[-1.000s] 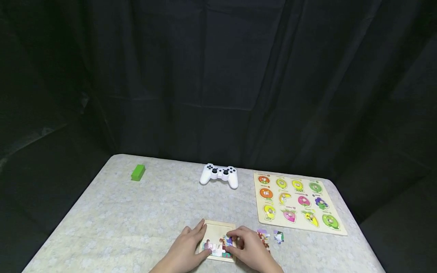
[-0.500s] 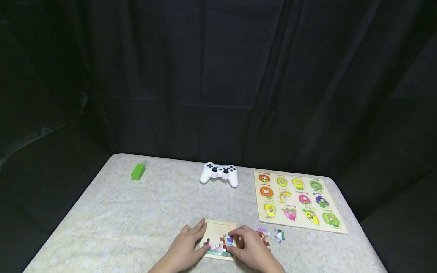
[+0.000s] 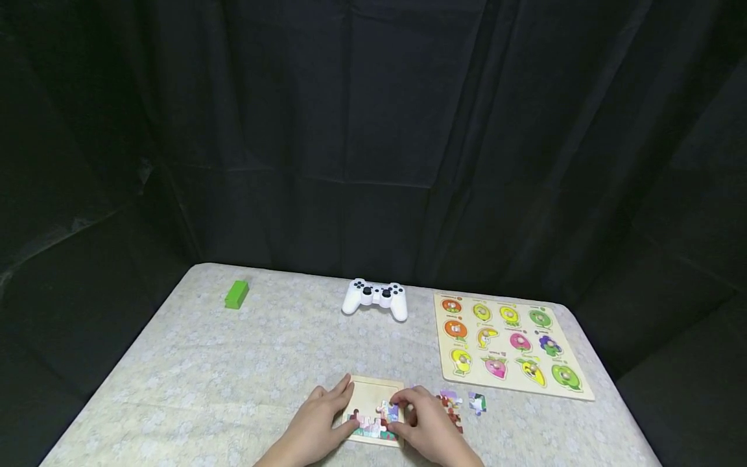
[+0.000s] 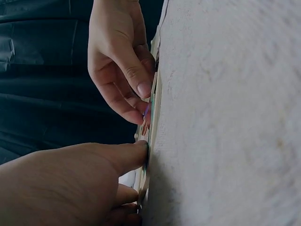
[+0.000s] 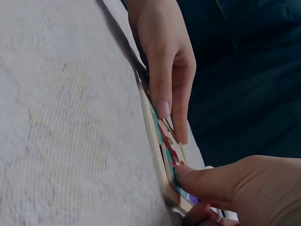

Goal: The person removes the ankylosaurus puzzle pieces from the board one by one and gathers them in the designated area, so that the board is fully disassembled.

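Note:
A small square wooden puzzle tray (image 3: 369, 388) lies near the front of the table, with joined jigsaw pieces (image 3: 367, 425) along its near side. My left hand (image 3: 315, 421) rests at the tray's left edge, fingers extended along the rim. Its thumb presses on the pieces, as the left wrist view also shows. At the tray's right side my right hand (image 3: 430, 425) pinches a blue and purple puzzle piece (image 3: 393, 412) between thumb and fingers. In the right wrist view that right thumb (image 5: 202, 181) lies low over the tray's near edge. The fingers partly hide the piece.
Loose puzzle pieces (image 3: 449, 403) lie just right of my right hand, with another piece (image 3: 477, 403) beyond them. A fruit peg board (image 3: 502, 383) stretches across the right side. A white game controller (image 3: 375, 299) and a green block (image 3: 236, 294) sit farther back.
Both hands stay almost in place at the tray. The pieces by my right fingertips look paler now, and a bit of purple shows just beyond that hand.

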`<state>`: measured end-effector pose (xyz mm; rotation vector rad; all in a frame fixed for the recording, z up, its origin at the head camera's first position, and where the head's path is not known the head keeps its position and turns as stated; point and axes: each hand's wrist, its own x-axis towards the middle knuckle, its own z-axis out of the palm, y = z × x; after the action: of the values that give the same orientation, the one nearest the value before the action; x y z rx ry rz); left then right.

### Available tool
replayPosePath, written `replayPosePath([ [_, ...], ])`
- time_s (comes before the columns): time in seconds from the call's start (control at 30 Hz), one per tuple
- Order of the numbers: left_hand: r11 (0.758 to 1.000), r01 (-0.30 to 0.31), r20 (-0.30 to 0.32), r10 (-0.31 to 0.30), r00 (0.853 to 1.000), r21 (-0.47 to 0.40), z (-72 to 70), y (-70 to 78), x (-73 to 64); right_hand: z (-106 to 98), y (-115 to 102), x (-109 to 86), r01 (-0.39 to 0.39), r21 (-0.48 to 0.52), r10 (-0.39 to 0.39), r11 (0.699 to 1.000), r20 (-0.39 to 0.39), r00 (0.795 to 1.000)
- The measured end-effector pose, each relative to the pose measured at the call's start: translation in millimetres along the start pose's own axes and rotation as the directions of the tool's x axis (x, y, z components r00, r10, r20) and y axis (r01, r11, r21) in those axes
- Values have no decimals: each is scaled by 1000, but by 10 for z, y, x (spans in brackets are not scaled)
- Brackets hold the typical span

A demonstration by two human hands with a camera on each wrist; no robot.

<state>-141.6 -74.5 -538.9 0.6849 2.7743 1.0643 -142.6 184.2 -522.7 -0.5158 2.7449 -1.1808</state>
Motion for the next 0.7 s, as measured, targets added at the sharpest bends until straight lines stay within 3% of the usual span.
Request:
replayPosePath([
  [0.37, 999, -26, -2, 26, 1000, 42, -45, 12, -17, 48, -23, 17, -5, 25, 5, 1000, -11, 1000],
  [0.6, 999, -15, 1, 15, 1000, 40, -20, 13, -9, 86, 12, 2, -23, 115, 23, 993, 4, 1000],
  [0.7, 999, -11, 2, 11, 1000, 33, -14, 17, -4, 90, 20, -3, -15, 107, 16, 994, -10, 1000],
])
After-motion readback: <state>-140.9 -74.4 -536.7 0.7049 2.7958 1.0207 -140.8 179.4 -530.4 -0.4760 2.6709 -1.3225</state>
